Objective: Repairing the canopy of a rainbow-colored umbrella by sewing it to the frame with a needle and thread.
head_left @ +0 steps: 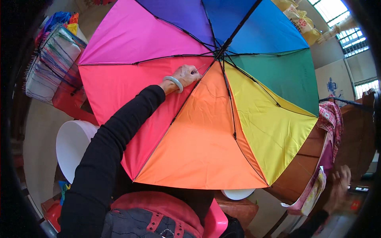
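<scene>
An open umbrella [200, 150] with rainbow-coloured panels spreads before me, its inside facing me. Thin black ribs meet at the hub [220, 51], and the black shaft [244, 23] runs up to the right. My left hand [186, 77], with a pale bangle at the wrist, is closed in a pinch beside a rib, over the red panel just below the hub. A fine pale line, perhaps thread, shows near its fingertips; what they hold is too small to make out. Off to the far right, away from the umbrella, my right hand [338, 186] is blurred by motion.
At the left stand a box hung with coloured threads [55, 65] and a white round bowl-like thing [73, 146]. A wooden surface [291, 180] with pink checked cloth [331, 123] lies at the right. A pink stool [216, 220] is below, and bags [303, 23] hang at the upper right.
</scene>
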Available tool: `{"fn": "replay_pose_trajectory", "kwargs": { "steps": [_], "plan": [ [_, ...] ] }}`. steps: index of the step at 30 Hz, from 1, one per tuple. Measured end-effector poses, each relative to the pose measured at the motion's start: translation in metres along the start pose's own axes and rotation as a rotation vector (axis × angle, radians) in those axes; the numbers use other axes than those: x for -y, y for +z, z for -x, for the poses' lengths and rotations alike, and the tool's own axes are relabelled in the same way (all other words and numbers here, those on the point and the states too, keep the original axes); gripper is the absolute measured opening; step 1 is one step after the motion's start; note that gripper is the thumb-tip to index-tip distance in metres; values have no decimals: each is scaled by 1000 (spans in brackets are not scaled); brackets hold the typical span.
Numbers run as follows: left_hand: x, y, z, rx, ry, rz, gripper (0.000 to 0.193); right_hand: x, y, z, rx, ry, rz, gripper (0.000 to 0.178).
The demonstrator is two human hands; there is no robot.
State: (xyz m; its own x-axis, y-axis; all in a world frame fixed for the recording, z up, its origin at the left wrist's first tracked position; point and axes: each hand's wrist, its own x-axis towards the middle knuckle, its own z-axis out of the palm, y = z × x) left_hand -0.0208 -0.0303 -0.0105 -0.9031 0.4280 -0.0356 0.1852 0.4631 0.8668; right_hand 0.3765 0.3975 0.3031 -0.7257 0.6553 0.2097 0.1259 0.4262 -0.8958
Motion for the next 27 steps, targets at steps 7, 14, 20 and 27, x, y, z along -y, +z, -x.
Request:
{"fn": "replay_pose_trajectory", "kwargs": {
  "steps": [7, 14, 20, 27],
  "plan": [
    [0, -9, 6, 19, -33, -118, 24, -59, 381, -17, 847, -182, 345, 11],
    [-9, 1, 0, 53, -44, -77, 20, -130, 523, -15, 446, -388, 476, 11],
    [7, -2, -1, 34, 34, -92, 19, -114, 530, 4, 544, -306, 553, 10],
    [7, 1, -10, 45, 231, -342, 17, -122, 539, -3, 571, -368, 388, 8]
  ]
}}
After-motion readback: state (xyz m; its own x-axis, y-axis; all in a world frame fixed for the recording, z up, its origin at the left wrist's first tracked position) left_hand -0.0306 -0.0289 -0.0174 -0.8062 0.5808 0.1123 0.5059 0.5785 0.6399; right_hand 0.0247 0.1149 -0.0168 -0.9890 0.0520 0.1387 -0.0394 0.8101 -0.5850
